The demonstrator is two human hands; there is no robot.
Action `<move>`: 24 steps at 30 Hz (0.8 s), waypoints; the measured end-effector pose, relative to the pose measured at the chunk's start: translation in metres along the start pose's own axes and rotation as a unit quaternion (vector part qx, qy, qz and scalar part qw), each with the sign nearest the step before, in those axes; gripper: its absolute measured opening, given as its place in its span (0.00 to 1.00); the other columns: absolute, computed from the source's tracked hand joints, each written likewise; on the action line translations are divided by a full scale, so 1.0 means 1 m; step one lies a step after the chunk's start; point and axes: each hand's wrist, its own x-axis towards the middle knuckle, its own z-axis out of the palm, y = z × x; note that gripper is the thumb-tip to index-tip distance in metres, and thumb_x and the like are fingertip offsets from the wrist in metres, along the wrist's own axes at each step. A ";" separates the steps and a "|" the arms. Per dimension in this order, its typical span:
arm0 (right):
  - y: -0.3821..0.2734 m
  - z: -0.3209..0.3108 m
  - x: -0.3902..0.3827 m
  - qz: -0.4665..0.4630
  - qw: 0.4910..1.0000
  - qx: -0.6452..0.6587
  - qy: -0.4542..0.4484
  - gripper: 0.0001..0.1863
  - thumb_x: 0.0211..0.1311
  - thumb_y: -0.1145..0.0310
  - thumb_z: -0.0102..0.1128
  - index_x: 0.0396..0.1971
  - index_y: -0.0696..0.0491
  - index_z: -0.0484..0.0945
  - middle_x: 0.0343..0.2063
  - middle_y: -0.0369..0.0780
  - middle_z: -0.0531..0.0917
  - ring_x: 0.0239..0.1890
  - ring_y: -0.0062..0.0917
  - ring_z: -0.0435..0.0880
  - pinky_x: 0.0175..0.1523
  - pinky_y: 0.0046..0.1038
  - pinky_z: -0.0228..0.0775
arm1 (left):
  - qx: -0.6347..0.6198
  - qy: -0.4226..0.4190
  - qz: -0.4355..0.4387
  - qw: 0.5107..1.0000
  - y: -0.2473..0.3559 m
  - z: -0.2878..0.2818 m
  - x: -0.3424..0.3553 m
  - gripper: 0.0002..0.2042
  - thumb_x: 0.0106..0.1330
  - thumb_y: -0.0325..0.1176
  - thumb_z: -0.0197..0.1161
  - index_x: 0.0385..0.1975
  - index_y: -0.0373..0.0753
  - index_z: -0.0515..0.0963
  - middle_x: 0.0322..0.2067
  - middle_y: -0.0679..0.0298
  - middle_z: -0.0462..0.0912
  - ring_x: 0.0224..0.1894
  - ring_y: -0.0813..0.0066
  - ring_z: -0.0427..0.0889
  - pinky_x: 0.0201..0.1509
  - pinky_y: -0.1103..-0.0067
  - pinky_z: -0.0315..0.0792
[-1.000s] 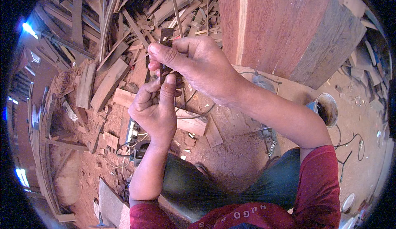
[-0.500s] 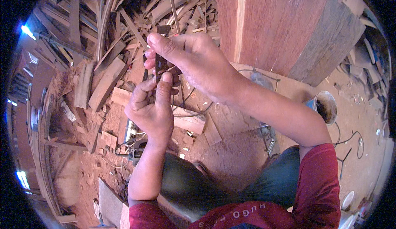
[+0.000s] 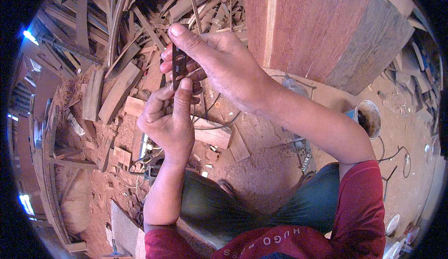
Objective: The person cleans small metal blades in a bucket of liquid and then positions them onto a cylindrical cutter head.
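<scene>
Two bare hands meet over a littered workshop floor, both closed on a small, flat, dark metal plate with holes in it (image 3: 178, 65), which is held upright and edge-on between them, raised above the ground. The right hand (image 3: 219, 63) comes in from the right, its thumb laid along the top of the plate and its fingers curled behind it, so the plate is pinched at its upper end. The left hand (image 3: 167, 119) rises from below, thumb and forefinger pressed narrow against the plate's lower end, the other fingers folded loosely into the palm. Below the hands lies a pale rectangular wooden offcut (image 3: 212, 135) on reddish sawdust, with thin black cables (image 3: 219, 119) looping past it. Behind the hands spreads a heap of grey and brown scrap wood slats (image 3: 121, 49). To the right stand broad reddish-brown upright planks (image 3: 317, 26), and near their foot sits a round metal bucket with a dark inside (image 3: 368, 117). The person wears a dark red shirt (image 3: 359, 212) and dark green trousers (image 3: 224, 207), one knee drawn up beneath the left forearm.
</scene>
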 end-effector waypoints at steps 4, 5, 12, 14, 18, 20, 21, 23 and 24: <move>-0.001 0.001 -0.002 -0.010 1.000 0.003 -0.013 0.25 0.61 0.48 0.57 0.18 0.57 0.79 0.13 0.31 0.75 0.16 0.11 0.70 0.20 0.17 0.61 | 0.003 -0.007 0.001 1.000 0.000 -0.001 -0.001 0.04 0.57 0.25 0.66 0.28 0.31 0.80 0.25 0.63 0.82 0.26 0.84 0.77 0.31 0.87 0.71; -0.003 0.000 -0.002 0.004 1.000 -0.010 -0.028 0.23 0.61 0.50 0.56 0.22 0.57 0.79 0.17 0.32 0.77 0.20 0.11 0.72 0.23 0.16 0.63 | 0.013 -0.008 0.016 1.000 -0.001 -0.001 0.000 0.04 0.58 0.24 0.66 0.27 0.31 0.79 0.24 0.63 0.82 0.25 0.84 0.78 0.29 0.88 0.71; -0.006 -0.006 -0.002 0.025 0.998 -0.040 -0.029 0.22 0.63 0.51 0.55 0.26 0.58 0.80 0.22 0.34 0.78 0.24 0.11 0.74 0.27 0.16 0.66 | 0.046 -0.010 0.028 0.998 0.000 0.000 0.000 0.04 0.58 0.24 0.66 0.27 0.31 0.79 0.25 0.63 0.82 0.26 0.84 0.78 0.31 0.88 0.70; -0.010 -0.007 -0.003 0.052 0.997 -0.035 -0.038 0.22 0.64 0.51 0.53 0.30 0.57 0.80 0.27 0.35 0.81 0.28 0.12 0.77 0.32 0.16 0.69 | 0.041 -0.010 0.013 0.999 0.000 -0.001 0.000 0.04 0.57 0.25 0.67 0.27 0.31 0.80 0.27 0.62 0.82 0.28 0.83 0.78 0.34 0.87 0.71; -0.012 -0.006 -0.003 0.070 0.997 -0.024 -0.036 0.22 0.64 0.49 0.52 0.33 0.57 0.80 0.29 0.35 0.81 0.30 0.13 0.78 0.34 0.17 0.71 | 0.018 -0.012 0.010 1.000 -0.002 -0.001 -0.001 0.04 0.57 0.24 0.66 0.28 0.31 0.80 0.27 0.62 0.83 0.28 0.83 0.78 0.34 0.86 0.71; -0.016 -0.007 -0.003 0.087 0.995 -0.026 -0.033 0.22 0.64 0.49 0.51 0.35 0.57 0.79 0.30 0.36 0.81 0.31 0.14 0.79 0.35 0.17 0.72 | 0.020 -0.016 0.027 0.999 -0.003 -0.001 0.000 0.04 0.58 0.24 0.65 0.28 0.30 0.79 0.26 0.62 0.82 0.27 0.84 0.78 0.31 0.87 0.71; -0.018 -0.008 -0.004 0.096 0.995 -0.025 -0.031 0.22 0.65 0.49 0.51 0.36 0.56 0.79 0.31 0.36 0.82 0.32 0.14 0.79 0.35 0.18 0.73 | 0.033 -0.020 0.040 0.998 -0.003 -0.002 0.001 0.04 0.59 0.24 0.65 0.29 0.30 0.78 0.25 0.62 0.82 0.25 0.85 0.78 0.29 0.89 0.71; -0.016 -0.011 -0.002 0.062 0.998 -0.027 -0.017 0.22 0.63 0.50 0.54 0.35 0.57 0.79 0.27 0.35 0.80 0.27 0.13 0.77 0.31 0.18 0.70 | 0.036 -0.026 0.033 0.999 -0.002 0.000 0.003 0.05 0.60 0.25 0.64 0.30 0.29 0.78 0.24 0.62 0.82 0.24 0.85 0.79 0.26 0.89 0.72; -0.011 -0.015 0.001 0.019 0.999 -0.028 -0.006 0.22 0.61 0.51 0.57 0.32 0.58 0.80 0.22 0.33 0.79 0.23 0.12 0.75 0.27 0.17 0.67 | 0.028 -0.027 0.012 0.999 -0.001 0.001 0.004 0.05 0.61 0.25 0.63 0.30 0.29 0.78 0.24 0.61 0.82 0.25 0.83 0.79 0.27 0.88 0.73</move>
